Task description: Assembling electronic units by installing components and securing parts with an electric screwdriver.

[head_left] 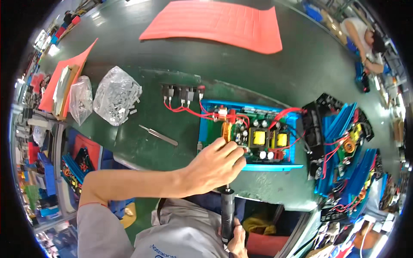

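A green circuit board with yellow transformers and white capacitors lies in a blue metal housing in front of me. My left hand reaches over the housing's near edge at its left part. Its fingers are bent and drawn together by a copper coil; what they hold, if anything, is hidden. Below it, my right hand grips a black electric screwdriver, whose shaft points up toward the board and passes under my left hand. Red wires run from the board to black sockets on the left.
Tweezers lie left of the housing, with clear bags of small parts beyond. A black end panel and more blue housings crowd the right. A red foam sheet lies far back; another person works at far right.
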A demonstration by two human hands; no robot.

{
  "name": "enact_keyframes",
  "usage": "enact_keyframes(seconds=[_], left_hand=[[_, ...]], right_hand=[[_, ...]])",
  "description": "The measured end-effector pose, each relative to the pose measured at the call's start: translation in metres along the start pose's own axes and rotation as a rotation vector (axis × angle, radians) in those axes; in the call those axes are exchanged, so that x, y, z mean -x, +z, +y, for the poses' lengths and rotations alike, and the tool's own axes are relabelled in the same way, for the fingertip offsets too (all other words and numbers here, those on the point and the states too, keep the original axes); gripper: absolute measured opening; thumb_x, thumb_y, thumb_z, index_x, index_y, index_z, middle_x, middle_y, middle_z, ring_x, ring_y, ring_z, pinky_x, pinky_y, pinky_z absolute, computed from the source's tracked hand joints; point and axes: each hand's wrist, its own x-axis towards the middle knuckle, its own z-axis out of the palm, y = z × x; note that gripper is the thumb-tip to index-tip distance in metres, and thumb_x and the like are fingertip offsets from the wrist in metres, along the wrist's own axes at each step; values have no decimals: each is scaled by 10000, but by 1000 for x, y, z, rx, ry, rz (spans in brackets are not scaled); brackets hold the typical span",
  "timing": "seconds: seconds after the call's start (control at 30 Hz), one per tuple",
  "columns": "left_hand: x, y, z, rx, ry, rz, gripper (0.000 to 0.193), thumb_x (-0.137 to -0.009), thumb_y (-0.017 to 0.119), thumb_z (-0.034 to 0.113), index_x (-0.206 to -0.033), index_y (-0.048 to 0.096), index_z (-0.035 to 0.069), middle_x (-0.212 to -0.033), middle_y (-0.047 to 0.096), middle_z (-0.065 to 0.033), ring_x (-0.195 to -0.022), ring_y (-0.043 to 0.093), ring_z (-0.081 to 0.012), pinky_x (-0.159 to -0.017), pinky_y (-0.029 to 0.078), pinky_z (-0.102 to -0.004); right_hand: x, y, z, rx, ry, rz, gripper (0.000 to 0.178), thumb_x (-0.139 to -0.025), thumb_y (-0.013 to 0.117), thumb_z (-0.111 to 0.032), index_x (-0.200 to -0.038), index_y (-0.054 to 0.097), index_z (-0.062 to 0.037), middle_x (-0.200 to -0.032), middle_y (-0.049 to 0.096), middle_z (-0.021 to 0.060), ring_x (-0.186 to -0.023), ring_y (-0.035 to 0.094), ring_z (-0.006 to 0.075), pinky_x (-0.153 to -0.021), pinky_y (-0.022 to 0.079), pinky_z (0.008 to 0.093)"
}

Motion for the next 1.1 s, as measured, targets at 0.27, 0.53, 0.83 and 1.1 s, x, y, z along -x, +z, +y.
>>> enact_keyframes(seconds=[0.27,0.53,0.83,1.1], left_hand=[[-33,-29,-67,97,150,-15,183,-671,679,140,-823,640,44,-964,597,-61,-961,593,-229,-749,542,-355],[-86,-120,-214,-85,186,-28,319,-649,803,104,-916,652,15,-912,596,-107,-969,604,-315,-777,491,-442],[-123,-61,-408,-271,-96,137,345,-745,781,203,-1037,673,54,-1118,627,-133,-1164,578,-347,-926,484,-466],[-115,-23,-431,-304,-628,-183,484,-777,779,235,-1201,615,69,-1221,662,-160,-1161,622,-342,-988,484,-433]], right_hand=[[19,7,-18,135,11,301,579,-1042,419,-537,-1261,585,-27,-1022,669,99,-885,606,197,-790,495,337],[15,13,-42,252,-12,99,586,-1085,314,-446,-1457,473,-21,-1271,644,216,-1215,598,300,-1064,415,385],[-2,10,-47,280,1,200,827,-1036,245,-664,-1436,483,20,-1119,667,118,-1008,590,184,-935,458,356],[-14,19,-53,165,8,306,855,-1012,239,-707,-1350,537,19,-826,603,28,-736,514,122,-692,417,303]])
